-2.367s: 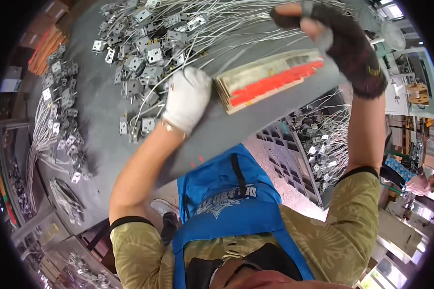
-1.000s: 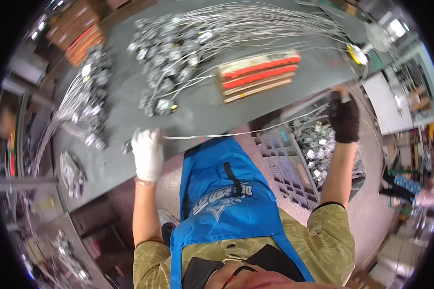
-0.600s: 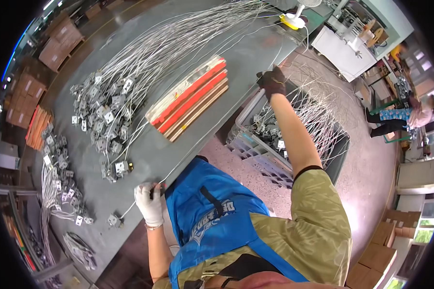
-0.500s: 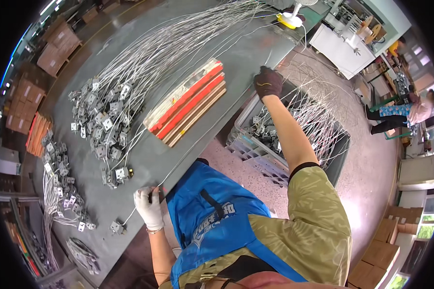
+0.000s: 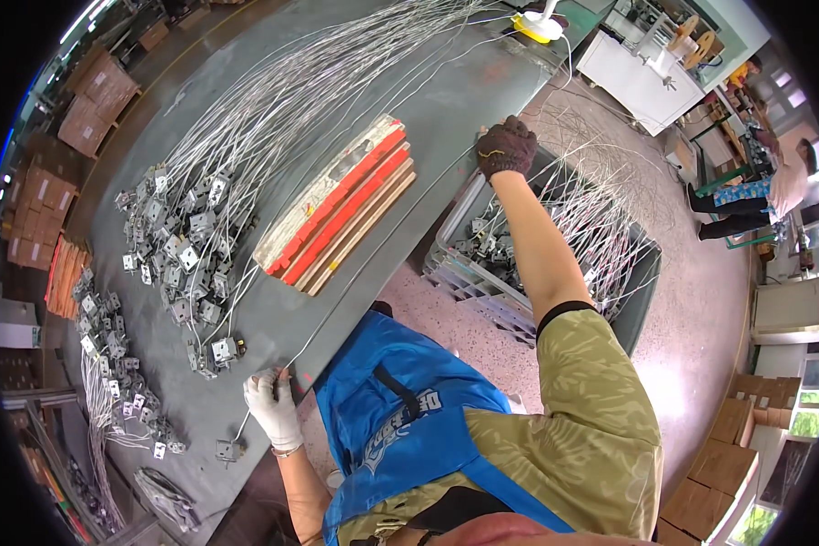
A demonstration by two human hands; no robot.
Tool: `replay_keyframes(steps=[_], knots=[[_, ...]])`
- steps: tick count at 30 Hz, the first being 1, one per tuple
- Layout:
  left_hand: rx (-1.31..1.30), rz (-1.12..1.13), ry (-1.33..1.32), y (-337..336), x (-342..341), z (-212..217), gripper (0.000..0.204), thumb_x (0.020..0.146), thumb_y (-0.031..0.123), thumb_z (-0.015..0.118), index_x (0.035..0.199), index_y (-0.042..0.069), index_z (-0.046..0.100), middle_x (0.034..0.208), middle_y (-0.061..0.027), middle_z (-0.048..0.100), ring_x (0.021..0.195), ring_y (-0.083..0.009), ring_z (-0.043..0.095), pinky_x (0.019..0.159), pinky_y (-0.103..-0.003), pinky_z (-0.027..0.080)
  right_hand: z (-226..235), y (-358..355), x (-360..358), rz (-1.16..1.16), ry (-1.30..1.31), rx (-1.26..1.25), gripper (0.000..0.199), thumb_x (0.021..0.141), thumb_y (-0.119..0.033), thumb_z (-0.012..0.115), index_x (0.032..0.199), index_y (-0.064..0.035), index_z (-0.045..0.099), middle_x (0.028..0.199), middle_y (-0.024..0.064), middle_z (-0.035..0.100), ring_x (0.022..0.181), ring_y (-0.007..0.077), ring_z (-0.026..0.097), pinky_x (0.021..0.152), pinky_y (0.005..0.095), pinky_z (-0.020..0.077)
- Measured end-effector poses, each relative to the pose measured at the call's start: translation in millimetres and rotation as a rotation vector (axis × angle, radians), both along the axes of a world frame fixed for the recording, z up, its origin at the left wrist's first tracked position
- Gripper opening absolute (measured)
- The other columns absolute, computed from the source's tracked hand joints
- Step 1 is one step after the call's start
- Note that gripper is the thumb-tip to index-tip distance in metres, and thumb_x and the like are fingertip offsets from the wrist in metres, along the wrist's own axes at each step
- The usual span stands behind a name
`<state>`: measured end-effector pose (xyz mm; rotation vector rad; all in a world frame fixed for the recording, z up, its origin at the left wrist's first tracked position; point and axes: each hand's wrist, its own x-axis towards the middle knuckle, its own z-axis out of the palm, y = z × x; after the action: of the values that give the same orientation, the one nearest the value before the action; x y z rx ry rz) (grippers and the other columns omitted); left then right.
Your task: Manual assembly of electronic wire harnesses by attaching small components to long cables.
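A thin grey cable [image 5: 373,256] stretches along the near side of the grey table [image 5: 464,91], drawn nearly straight between my hands. My left hand [image 5: 273,409], in a white glove, pinches it near the table's front edge. Just beyond that hand, a small metal box [image 5: 228,449] lies on the table at the cable's end. Farther off to the right, my right hand [image 5: 508,147], in a dark brown glove, is closed on the cable at the table's edge. Its fingertips are partly hidden. Beside the cable sits a stack of wooden boards [image 5: 337,214] with red-painted sides.
Left of the boards lies a heap of metal boxes [image 5: 187,241] with long cables [image 5: 309,86] trailing away. Below my right arm, a grey crate [image 5: 642,314] holds more cabled boxes. A fan [image 5: 539,25] stands at the far corner. Another person [image 5: 773,187] is at right.
The view has shifted slightly, moving the boards and heap leftward in the picture. My right hand has turned slightly, and the cable end that stuck out beyond it no longer shows. Both hands stay on the cable.
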<state>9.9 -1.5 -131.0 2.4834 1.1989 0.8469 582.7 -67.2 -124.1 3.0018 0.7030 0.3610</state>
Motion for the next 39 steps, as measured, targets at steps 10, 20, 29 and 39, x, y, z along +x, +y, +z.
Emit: replay_keyframes(steps=[10, 20, 29, 39], knots=[[0.091, 0.015, 0.131, -16, 7, 7, 0.014, 0.084, 0.009, 0.076, 0.094, 0.009, 0.067, 0.093, -0.0079, 0.064, 0.091, -0.0302, 0.058, 0.085, -0.043, 0.044, 1, 7, 45, 0.011, 0.065, -0.112, 0.029, 0.094, -0.034, 0.056, 0.111, -0.0218, 0.077, 0.123, 0.0021, 0.066, 0.124, 0.0201, 0.056, 0.098, 0.0438, 0.0461], [-0.222, 0.025, -0.105, 3, -7, 1, 0.011, 0.083, 0.005, 0.074, 0.090, 0.006, 0.065, 0.090, -0.0086, 0.063, 0.089, -0.0302, 0.057, 0.083, -0.041, 0.044, 4, -6, 71, 0.144, 0.047, -0.198, 0.039, 0.099, -0.045, 0.048, 0.110, -0.0201, 0.076, 0.125, 0.0019, 0.065, 0.119, 0.0209, 0.061, 0.096, 0.0419, 0.0464], [-0.257, -0.014, -0.027, 6, -9, 10, 0.009, 0.085, 0.006, 0.073, 0.089, 0.006, 0.066, 0.089, -0.0072, 0.063, 0.088, -0.0284, 0.057, 0.084, -0.040, 0.045, -44, -18, 102, 0.277, -0.126, 0.154, 0.033, 0.096, -0.039, 0.053, 0.111, -0.0208, 0.076, 0.120, -0.0011, 0.067, 0.122, 0.0192, 0.059, 0.096, 0.0426, 0.0484], [-0.044, -0.055, 0.062, 3, -1, 8, 0.014, 0.080, 0.010, 0.079, 0.088, 0.009, 0.067, 0.089, -0.0061, 0.064, 0.089, -0.0283, 0.057, 0.085, -0.042, 0.044, 21, 11, 50, -0.072, 0.132, -0.071, 0.044, 0.099, -0.045, 0.047, 0.121, -0.0173, 0.073, 0.131, 0.0077, 0.063, 0.126, 0.0257, 0.058, 0.103, 0.0448, 0.0435]])
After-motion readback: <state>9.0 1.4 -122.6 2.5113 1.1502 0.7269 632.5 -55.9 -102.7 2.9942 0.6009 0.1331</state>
